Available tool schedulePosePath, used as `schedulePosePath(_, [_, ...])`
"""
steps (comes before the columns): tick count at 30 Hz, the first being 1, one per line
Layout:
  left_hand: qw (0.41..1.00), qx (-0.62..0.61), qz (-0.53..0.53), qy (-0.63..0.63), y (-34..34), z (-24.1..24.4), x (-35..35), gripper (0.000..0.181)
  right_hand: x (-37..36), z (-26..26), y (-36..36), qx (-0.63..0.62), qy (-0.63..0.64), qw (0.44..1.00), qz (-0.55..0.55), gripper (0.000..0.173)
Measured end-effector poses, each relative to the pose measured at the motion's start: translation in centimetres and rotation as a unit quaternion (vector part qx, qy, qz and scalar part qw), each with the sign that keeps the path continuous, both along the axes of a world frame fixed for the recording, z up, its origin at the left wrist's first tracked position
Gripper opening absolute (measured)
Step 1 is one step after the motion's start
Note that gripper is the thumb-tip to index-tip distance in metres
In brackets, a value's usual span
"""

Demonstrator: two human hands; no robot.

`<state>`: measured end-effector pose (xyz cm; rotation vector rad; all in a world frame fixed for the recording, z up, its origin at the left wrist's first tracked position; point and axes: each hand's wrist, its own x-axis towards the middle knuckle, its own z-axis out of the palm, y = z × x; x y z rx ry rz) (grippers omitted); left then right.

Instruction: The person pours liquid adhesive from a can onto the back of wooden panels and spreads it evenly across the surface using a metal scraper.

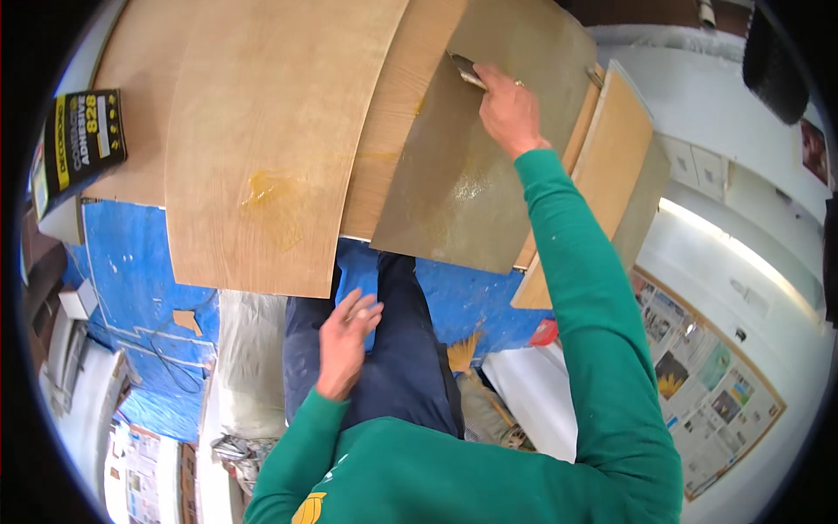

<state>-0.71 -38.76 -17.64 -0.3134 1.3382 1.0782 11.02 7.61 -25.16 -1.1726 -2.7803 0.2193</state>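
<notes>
My right hand [510, 108] grips a flat-bladed scraper [468, 71], its blade against the upper part of a grey-brown sheet [452, 177]. Wet, shiny patches and yellowish streaks show on that sheet. Empty, with fingers loosely bent, my left hand [345, 340] hangs above my thighs, below the table's near edge. A wood-grain panel [281, 98] lies left of the grey-brown sheet and bears a puddle of yellow adhesive [275, 196]. Between the two, a strip of another wood-grain board [389, 124] shows. A black and yellow contact adhesive can [98, 141] stands at the far left.
More boards [605, 164] lean or lie at the sheet's right side. Blue sheeting [144, 262] covers the floor. Plastic-wrapped material [252, 360] is beside my left leg. A broom [463, 350] and a red object [543, 333] lie to the right, near a newspaper-covered board [713, 386].
</notes>
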Motion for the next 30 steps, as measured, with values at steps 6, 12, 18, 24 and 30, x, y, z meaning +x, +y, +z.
schedulePosePath(6, [0.984, -0.005, 0.177, -0.021, 7.1, -7.4, 6.9, 0.052, 4.3, 1.7, -15.3, -0.034, -0.124, 0.990, 0.061, 0.056])
schedulePosePath(12, [0.982, -0.015, 0.181, 0.046, 7.5, -10.2, 10.7, 0.019, 11.5, 5.5, -17.6, -0.302, -0.038, 0.952, -0.038, 0.043])
schedulePosePath(18, [0.987, 0.012, 0.158, 0.025, 6.7, -13.0, 14.6, 0.022, 7.5, 4.1, -21.2, -0.697, 0.270, 0.557, -0.363, 0.033])
schedulePosePath(24, [0.997, 0.005, 0.078, -0.003, 3.4, -14.6, 14.2, 0.042, 5.3, -0.2, -27.2, -0.793, 0.320, 0.330, -0.399, 0.031])
schedulePosePath(30, [0.993, -0.081, -0.073, -0.034, -1.5, -9.6, 8.8, 0.070, 1.9, -0.6, -27.5, -0.656, 0.288, 0.503, -0.484, 0.022])
